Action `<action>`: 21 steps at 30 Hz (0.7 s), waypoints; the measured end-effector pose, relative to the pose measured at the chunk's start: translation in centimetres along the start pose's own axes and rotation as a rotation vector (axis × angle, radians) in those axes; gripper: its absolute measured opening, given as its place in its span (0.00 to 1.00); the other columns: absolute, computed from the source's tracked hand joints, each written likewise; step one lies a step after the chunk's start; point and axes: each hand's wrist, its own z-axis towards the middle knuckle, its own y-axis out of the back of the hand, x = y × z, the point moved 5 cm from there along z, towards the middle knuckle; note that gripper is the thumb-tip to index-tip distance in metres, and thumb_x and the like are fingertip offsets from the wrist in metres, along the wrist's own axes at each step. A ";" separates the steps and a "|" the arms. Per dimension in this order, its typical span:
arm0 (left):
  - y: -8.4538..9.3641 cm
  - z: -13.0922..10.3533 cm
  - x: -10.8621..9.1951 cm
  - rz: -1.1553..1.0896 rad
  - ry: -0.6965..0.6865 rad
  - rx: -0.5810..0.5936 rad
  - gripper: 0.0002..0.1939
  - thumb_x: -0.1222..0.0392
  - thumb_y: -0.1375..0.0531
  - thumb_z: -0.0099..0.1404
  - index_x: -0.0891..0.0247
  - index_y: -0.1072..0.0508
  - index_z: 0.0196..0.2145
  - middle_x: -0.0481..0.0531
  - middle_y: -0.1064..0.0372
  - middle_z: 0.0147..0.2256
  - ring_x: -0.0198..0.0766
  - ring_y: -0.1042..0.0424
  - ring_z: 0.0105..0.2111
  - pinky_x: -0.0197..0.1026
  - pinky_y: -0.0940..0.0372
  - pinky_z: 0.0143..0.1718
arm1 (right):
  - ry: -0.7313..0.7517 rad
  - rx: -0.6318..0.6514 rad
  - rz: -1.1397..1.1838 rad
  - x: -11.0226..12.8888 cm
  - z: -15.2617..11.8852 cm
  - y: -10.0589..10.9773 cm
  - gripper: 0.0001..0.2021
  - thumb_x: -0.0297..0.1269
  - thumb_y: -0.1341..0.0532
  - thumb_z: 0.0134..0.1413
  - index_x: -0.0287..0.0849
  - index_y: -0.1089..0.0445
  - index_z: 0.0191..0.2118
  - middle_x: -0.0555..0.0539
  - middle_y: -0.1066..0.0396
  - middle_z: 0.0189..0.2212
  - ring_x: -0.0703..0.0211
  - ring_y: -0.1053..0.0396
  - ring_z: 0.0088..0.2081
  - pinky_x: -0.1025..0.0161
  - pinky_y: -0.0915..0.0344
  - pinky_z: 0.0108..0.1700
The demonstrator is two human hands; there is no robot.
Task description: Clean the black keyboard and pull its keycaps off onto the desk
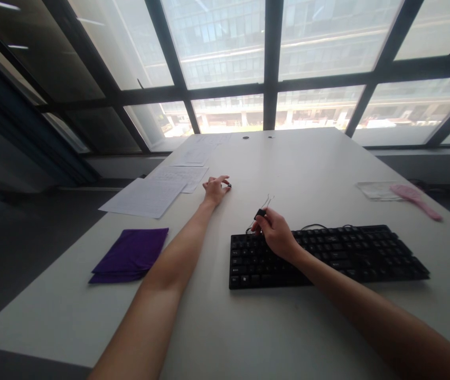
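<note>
We are pinching a small dark piece (229,186), too tiny to identify, between the fingertips of our left hand (214,191), low over the smooth white tabletop (300,169); whether it is touching, we cannot tell. Our right hand (274,231) is pinching a small black-handled tool with two thin wire prongs (260,214), pointing away from us. Beneath that hand, a long black plastic keyboard (352,250) is lying flat. We seem to be handling the small piece; the next move is probably calling for steady left fingertips.
</note>
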 end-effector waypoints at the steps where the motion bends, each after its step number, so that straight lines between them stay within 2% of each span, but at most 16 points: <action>1: 0.0 0.0 0.0 -0.003 -0.003 -0.005 0.24 0.64 0.33 0.58 0.52 0.27 0.52 0.50 0.21 0.45 0.53 0.36 0.51 0.55 0.51 0.52 | -0.001 0.000 0.001 0.0 0.0 0.0 0.09 0.41 0.45 0.65 0.45 0.37 0.34 0.50 0.26 0.26 0.60 0.30 0.26 0.63 0.36 0.32; 7: 0.2 0.0 0.3 -0.037 0.003 -0.027 0.25 0.63 0.33 0.58 0.51 0.28 0.53 0.51 0.22 0.47 0.53 0.36 0.52 0.54 0.49 0.53 | -0.005 -0.003 -0.001 -0.1 0.0 0.1 0.09 0.42 0.45 0.65 0.45 0.38 0.34 0.50 0.26 0.26 0.60 0.30 0.26 0.63 0.35 0.32; 13: -0.1 -0.2 -0.3 -0.034 -0.046 0.041 0.24 0.65 0.35 0.58 0.50 0.27 0.52 0.49 0.21 0.43 0.52 0.36 0.52 0.55 0.53 0.54 | 0.005 0.004 -0.015 0.1 0.0 0.0 0.09 0.41 0.45 0.65 0.45 0.38 0.34 0.50 0.26 0.26 0.60 0.30 0.26 0.63 0.35 0.32; 21: -0.2 -0.7 -0.3 -0.019 -0.050 0.068 0.27 0.65 0.35 0.58 0.49 0.28 0.55 0.51 0.22 0.45 0.53 0.36 0.52 0.55 0.53 0.55 | 0.000 0.006 -0.007 -0.1 0.0 0.0 0.09 0.42 0.45 0.64 0.45 0.38 0.34 0.50 0.26 0.25 0.60 0.30 0.26 0.63 0.35 0.32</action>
